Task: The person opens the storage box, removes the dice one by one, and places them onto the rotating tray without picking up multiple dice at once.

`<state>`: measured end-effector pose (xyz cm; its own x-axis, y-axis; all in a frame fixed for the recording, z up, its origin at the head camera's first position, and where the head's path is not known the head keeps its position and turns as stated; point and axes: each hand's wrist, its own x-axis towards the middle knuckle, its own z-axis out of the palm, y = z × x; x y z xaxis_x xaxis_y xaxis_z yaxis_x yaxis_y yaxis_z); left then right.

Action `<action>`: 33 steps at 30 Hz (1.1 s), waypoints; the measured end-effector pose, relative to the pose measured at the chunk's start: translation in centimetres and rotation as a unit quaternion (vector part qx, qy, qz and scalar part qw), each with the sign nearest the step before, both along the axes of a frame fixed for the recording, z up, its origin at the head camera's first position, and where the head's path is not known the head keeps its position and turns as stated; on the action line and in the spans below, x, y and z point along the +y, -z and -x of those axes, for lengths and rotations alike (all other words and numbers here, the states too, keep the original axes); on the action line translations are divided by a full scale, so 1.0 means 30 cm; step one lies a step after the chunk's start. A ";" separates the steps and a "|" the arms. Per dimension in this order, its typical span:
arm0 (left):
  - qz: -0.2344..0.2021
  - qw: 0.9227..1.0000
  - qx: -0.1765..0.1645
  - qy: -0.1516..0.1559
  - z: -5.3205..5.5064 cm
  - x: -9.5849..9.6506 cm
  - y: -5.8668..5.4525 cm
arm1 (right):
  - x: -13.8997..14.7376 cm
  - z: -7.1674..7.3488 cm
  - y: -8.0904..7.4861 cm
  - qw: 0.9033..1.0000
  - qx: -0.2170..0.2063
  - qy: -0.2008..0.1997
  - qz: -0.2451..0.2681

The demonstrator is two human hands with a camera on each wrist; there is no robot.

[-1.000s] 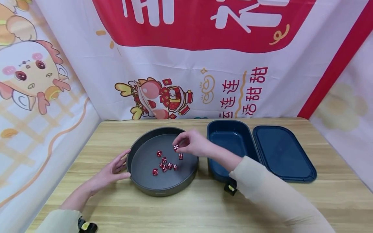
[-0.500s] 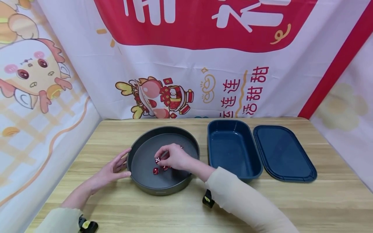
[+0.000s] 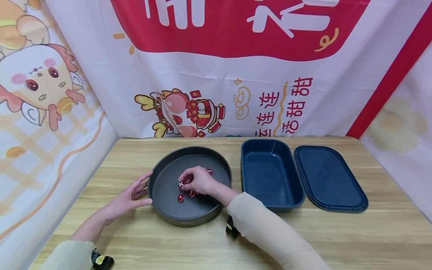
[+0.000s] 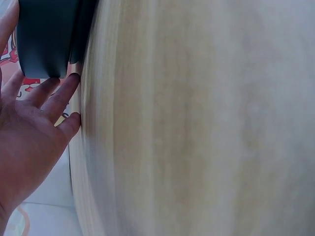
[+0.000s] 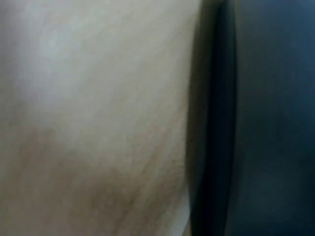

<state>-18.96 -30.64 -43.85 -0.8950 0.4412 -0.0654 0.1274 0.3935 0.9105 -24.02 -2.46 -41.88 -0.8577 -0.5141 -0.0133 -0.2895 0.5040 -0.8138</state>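
Against the left side of a round dark grey pan [image 3: 167, 170], my left hand [image 3: 129, 197] rests with fingers spread. The left wrist view shows the same hand [image 4: 37, 120] touching the pan's outer wall [image 4: 47, 39]. My right hand [image 3: 200, 180] reaches into the pan and pinches a red die [image 3: 181, 185] with white dots between thumb and fingertips. Just below lies another red die [image 3: 180, 198]. More dice [image 3: 192, 193] show partly under the right hand. One die [image 3: 210, 171] sits at the pan's right, beyond the knuckles.
To the pan's right stands a deep blue rectangular container [image 3: 271, 176], with its matching blue lid [image 3: 330, 178] flat beside it. All stand on a wooden table [image 3: 189, 247] backed by a printed cloth [image 3: 202, 67]. The right wrist view is blurred, with a dark wall [image 5: 275, 118] close up.
My right hand has moved left and down from the pan's right side, where a die now lies. It pinches a die nearer the middle. The left hand stays in place.
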 end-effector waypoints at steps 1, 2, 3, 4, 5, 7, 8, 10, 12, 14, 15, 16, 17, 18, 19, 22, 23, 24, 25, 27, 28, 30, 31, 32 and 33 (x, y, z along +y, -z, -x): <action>-0.001 1.000 0.000 0.000 0.000 0.000 -0.001 | -0.003 0.001 0.001 1.000 0.001 -0.001 -0.002; -0.002 1.000 0.000 0.000 -0.001 0.001 -0.001 | -0.006 0.001 0.003 1.000 0.003 -0.004 -0.005; -0.003 1.000 0.000 0.000 -0.001 0.001 -0.001 | -0.009 0.002 0.004 1.000 0.005 -0.006 -0.008; -0.003 1.000 0.000 0.000 -0.001 0.002 -0.002 | -0.009 0.002 0.005 1.000 0.006 -0.008 -0.009; -0.002 1.000 0.000 0.000 -0.001 0.003 -0.002 | -0.009 0.002 0.005 1.000 0.006 -0.009 -0.010; -0.002 1.000 0.000 0.000 -0.001 0.005 -0.002 | -0.006 0.001 0.004 1.000 0.005 -0.010 -0.007; -0.002 1.000 0.000 0.000 -0.001 0.005 -0.002 | -0.003 0.001 0.002 1.000 0.005 -0.009 -0.006; -0.003 1.000 -0.001 0.001 0.000 0.004 -0.002 | 0.007 -0.001 -0.002 1.000 0.004 -0.005 0.000; -0.005 1.000 0.000 0.002 0.001 0.004 -0.002 | 0.019 -0.005 -0.009 1.000 0.002 -0.001 0.007; -0.007 1.000 -0.001 0.003 0.001 0.003 -0.003 | 0.035 -0.013 -0.021 1.000 0.000 0.003 0.011; -0.007 1.000 -0.001 0.004 0.000 0.003 -0.004 | 0.043 -0.019 -0.029 1.000 -0.002 0.005 0.014; -0.006 1.000 -0.002 0.004 -0.001 0.003 -0.004 | 0.053 -0.025 -0.040 1.000 -0.003 0.006 0.016; -0.005 1.000 -0.003 0.004 -0.002 0.003 -0.005 | 0.064 -0.033 -0.052 1.000 -0.004 0.006 0.019; -0.005 1.000 -0.004 0.004 -0.002 0.003 -0.006 | 0.075 -0.041 -0.065 1.000 -0.004 0.005 0.021; -0.005 1.000 -0.005 0.004 -0.004 0.002 -0.006 | 0.087 -0.050 -0.080 1.000 -0.001 0.003 0.022; -0.004 1.000 -0.008 0.002 -0.007 0.000 -0.007 | 0.129 -0.075 -0.126 1.000 0.007 -0.011 0.026; -0.004 1.000 -0.008 0.002 -0.007 0.000 -0.007 | 0.146 -0.083 -0.142 0.999 0.008 -0.015 0.028; -0.005 1.000 -0.008 0.002 -0.007 0.000 -0.007 | 0.164 -0.090 -0.158 0.999 0.010 -0.019 0.029; -0.005 1.000 -0.008 0.001 -0.007 0.000 -0.006 | 0.184 -0.096 -0.173 0.999 0.009 -0.023 0.033; -0.005 1.000 -0.008 0.001 -0.006 0.001 -0.005 | 0.225 -0.110 -0.200 0.999 0.007 -0.024 0.039; -0.005 1.000 -0.006 0.001 -0.006 0.001 -0.005 | 0.249 -0.116 -0.210 0.999 0.007 -0.025 0.043; -0.004 1.000 -0.005 0.001 -0.006 0.003 -0.006 | 0.298 -0.129 -0.228 0.998 0.011 -0.025 0.050; -0.004 1.000 -0.005 0.001 -0.005 0.004 -0.007 | 0.323 -0.135 -0.235 0.998 0.014 -0.023 0.053; -0.005 1.000 -0.005 0.002 -0.005 0.005 -0.008 | 0.348 -0.142 -0.241 0.998 0.016 -0.018 0.055; -0.005 1.000 -0.005 0.003 -0.004 0.006 -0.010 | 0.374 -0.148 -0.246 0.998 0.018 -0.013 0.059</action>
<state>-18.82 -30.47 -43.56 -0.8918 0.4470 -0.0706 0.1202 0.3844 0.9153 -19.57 8.77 -34.48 -0.8429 -0.5322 0.0796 -0.3320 0.3979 -0.8553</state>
